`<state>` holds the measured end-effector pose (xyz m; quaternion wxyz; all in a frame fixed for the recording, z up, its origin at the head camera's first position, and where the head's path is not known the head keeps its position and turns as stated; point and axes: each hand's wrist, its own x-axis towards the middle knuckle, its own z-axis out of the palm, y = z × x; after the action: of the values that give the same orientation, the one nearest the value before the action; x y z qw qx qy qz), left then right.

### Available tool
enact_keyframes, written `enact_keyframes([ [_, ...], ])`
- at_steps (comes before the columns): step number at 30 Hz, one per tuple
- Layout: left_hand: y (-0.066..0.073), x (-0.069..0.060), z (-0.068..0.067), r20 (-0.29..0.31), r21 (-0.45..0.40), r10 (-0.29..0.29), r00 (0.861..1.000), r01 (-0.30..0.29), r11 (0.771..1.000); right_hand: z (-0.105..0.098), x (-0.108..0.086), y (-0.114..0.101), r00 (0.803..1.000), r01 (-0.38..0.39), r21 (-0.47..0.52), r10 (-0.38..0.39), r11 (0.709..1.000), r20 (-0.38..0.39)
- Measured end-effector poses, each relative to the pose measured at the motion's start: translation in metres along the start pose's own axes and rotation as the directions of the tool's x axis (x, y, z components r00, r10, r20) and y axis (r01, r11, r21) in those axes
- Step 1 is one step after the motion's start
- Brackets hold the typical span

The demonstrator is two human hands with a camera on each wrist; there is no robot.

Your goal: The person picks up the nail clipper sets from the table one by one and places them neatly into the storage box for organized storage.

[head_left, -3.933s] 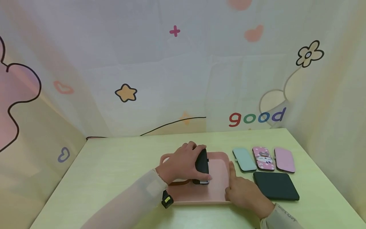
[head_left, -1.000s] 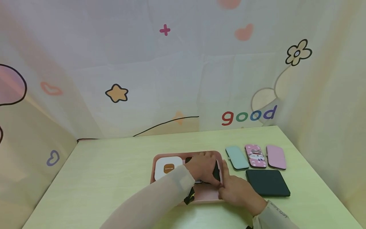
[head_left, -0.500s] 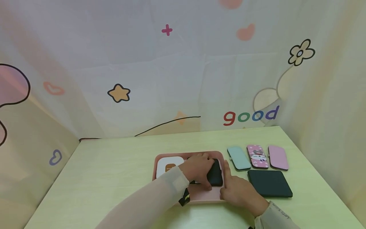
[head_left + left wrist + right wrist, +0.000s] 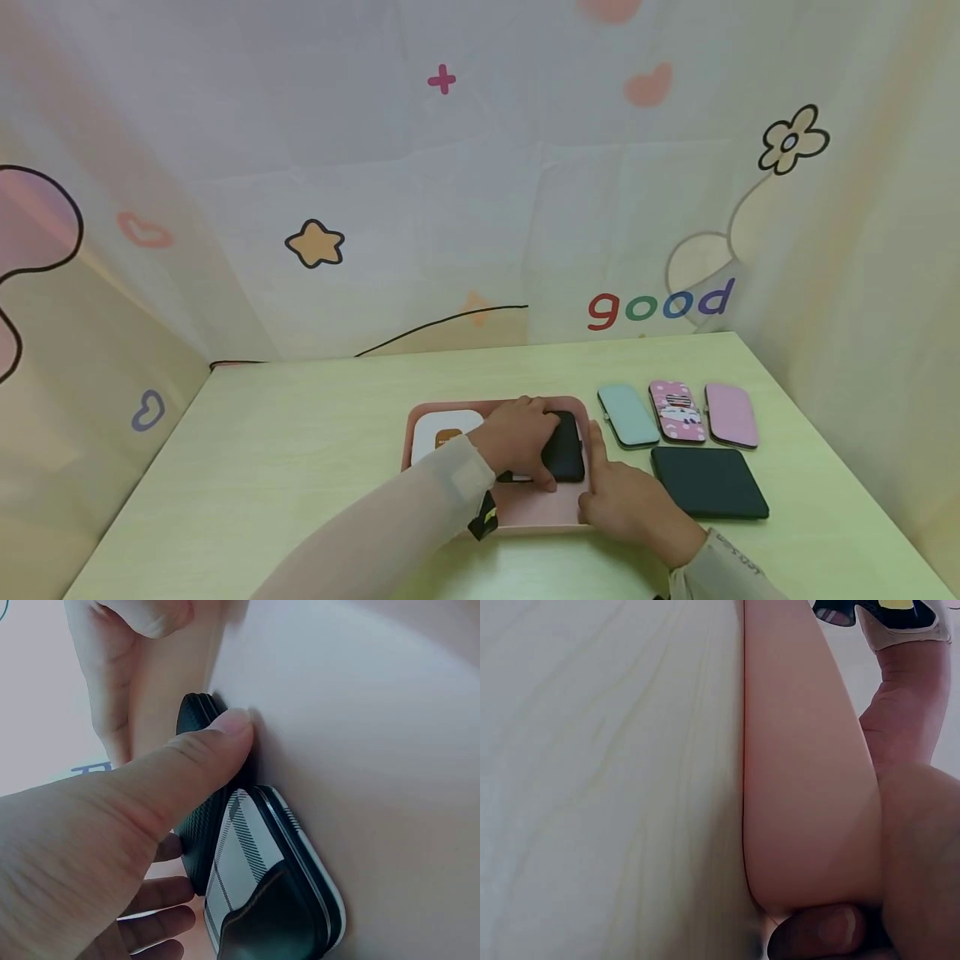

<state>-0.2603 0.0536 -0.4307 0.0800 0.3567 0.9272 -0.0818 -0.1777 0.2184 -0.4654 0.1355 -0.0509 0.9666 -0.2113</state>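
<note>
My left hand (image 4: 516,440) reaches over the pink tray (image 4: 540,510), its thumb at the front edge of a small black clasp case (image 4: 567,450) and its fingers over the far part. Beside that case, in the left wrist view, lies a plaid and black clasp case (image 4: 251,862); my hand mostly covers it in the head view. A white rounded box (image 4: 431,432) with a brown label occupies the tray's left part, partly behind my sleeve. My right hand (image 4: 633,504) holds the tray's front right corner, index finger straight along the side wall (image 4: 810,787).
Right of the tray, a mint case (image 4: 628,415), a pink patterned case (image 4: 677,412) and a plain pink case (image 4: 731,415) lie in a row. A flat dark case (image 4: 708,482) lies in front of them. A printed curtain (image 4: 480,208) closes off the table's back.
Since the earliest frame, my left hand has moved right, from the upright black-sided case at mid-tray to the tray's right part. Lately the black case has shifted slightly backward. My right hand stays at the corner.
</note>
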Motion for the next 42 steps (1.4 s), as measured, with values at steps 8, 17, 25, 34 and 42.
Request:
enact_keyframes([
  [8, -0.001, -0.001, -0.001, -0.005, 0.001, -0.002, 1.000, 0.002, 1.000, 0.000, 0.000, -0.001, 1.000, -0.009, -0.005, 0.009, 1.000, 0.015],
  [17, -0.009, -0.011, 0.001, -0.046, -0.032, -0.006, 0.999, 0.005, 0.999, 0.000, -0.001, -0.003, 1.000, -0.003, -0.006, 0.003, 1.000, 0.007],
  [25, -0.025, -0.025, 0.001, -0.113, -0.082, -0.055, 0.992, 0.046, 0.996, 0.000, 0.000, -0.004, 0.999, -0.029, -0.014, 0.030, 0.999, 0.012],
  [34, -0.039, -0.048, -0.003, -0.163, -0.158, -0.070, 0.984, 0.044, 0.986, 0.001, 0.000, -0.005, 0.999, -0.032, -0.018, 0.032, 0.999, 0.018],
  [42, -0.053, -0.069, 0.003, -0.201, -0.191, -0.135, 0.970, 0.096, 0.977, 0.002, 0.000, -0.005, 1.000, -0.026, -0.046, 0.025, 0.999, -0.010],
])
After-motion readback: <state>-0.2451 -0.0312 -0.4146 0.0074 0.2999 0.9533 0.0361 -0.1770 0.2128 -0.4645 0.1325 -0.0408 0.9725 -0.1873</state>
